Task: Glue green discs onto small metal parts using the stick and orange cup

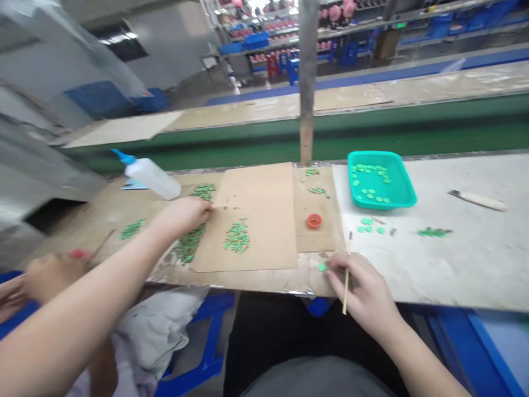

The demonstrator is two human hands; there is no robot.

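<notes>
My left hand (188,214) reaches across to a dense pile of small green pieces (190,245) at the left edge of a cardboard sheet (264,220). Its fingers are drawn together at the pile; what they pinch, if anything, is too small to make out. In my right hand (366,286) a thin paintbrush (346,284) stands nearly upright, dark bristles upward. A small green disc (322,267) is at the tips of that hand's thumb and finger, over the table's front edge. A looser heap of green and orange pieces (237,237) lies on the cardboard.
A teal basket (409,193) holds green discs, with several more discs (368,229) before it. A red cap (314,221), a glue bottle (155,177) and a white-handled tool (481,200) lie around. A co-worker's hand (53,275) is at left. A post (307,82) rises behind.
</notes>
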